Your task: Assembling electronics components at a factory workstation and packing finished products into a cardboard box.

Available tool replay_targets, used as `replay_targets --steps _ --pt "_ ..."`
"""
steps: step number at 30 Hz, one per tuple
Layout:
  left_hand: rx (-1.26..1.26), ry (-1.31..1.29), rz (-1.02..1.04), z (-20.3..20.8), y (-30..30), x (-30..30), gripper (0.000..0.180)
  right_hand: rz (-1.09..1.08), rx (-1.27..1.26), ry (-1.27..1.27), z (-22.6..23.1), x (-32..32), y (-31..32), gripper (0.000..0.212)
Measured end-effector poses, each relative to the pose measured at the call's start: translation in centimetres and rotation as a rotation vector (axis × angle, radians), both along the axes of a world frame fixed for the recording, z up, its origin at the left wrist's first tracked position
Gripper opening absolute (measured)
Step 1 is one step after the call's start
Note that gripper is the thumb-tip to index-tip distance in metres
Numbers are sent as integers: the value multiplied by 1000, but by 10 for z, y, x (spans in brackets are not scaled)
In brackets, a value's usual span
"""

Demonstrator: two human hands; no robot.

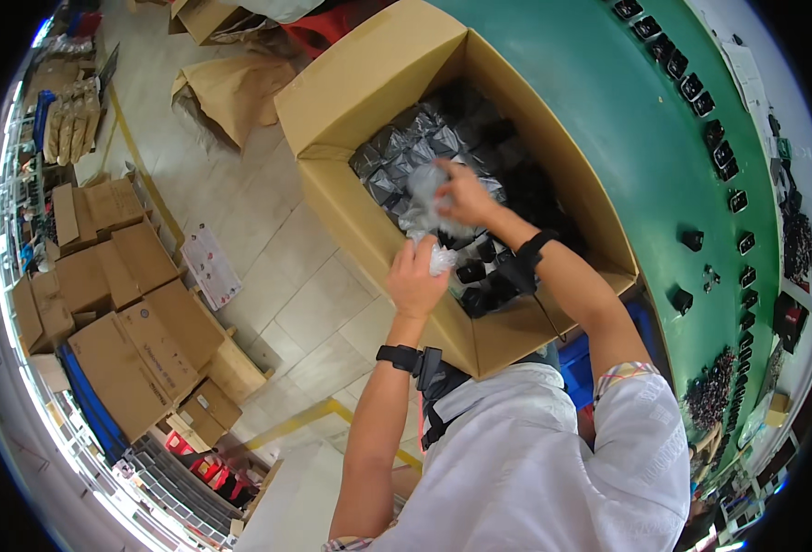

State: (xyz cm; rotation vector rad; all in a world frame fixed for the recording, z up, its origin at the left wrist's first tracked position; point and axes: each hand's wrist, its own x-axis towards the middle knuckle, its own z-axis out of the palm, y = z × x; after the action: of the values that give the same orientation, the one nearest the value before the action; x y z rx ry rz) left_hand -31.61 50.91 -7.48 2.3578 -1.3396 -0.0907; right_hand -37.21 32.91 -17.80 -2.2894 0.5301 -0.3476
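Both my hands are over a deep, open cardboard box (535, 317) packed with small dark parts, many in silvery grey wrapping (404, 147). My left hand (415, 281) is at the box's near left wall, its fingers closed on a crumpled clear plastic bag (442, 260). More cloudy plastic film (427, 189) spreads up from there across the wrapped parts; whether it is the same piece I cannot tell. My right hand (467, 195) is above the contents, fingers bent and apart beside that film. Bare black parts (472, 272) show in the near end of the box.
A green table (608, 147) adjoins the box on the right, with rows of small black parts (691, 87) along its far side. Flattened and stacked cartons (139, 350) stand on the left. A brown paper bag (236, 92) lies on the tiled floor (305, 294).
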Motion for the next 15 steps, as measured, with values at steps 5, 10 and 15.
replay_targets --steps 5,10,15 --pt "57 9 -32 5 -3 0 50 190 -182 291 -43 2 57 16" --pt "15 -1 -18 3 -2 1 59 -245 101 120 -9 -7 44 15" --pt "-125 214 -31 15 -7 3 63 -298 1061 -12 69 -60 18 31"
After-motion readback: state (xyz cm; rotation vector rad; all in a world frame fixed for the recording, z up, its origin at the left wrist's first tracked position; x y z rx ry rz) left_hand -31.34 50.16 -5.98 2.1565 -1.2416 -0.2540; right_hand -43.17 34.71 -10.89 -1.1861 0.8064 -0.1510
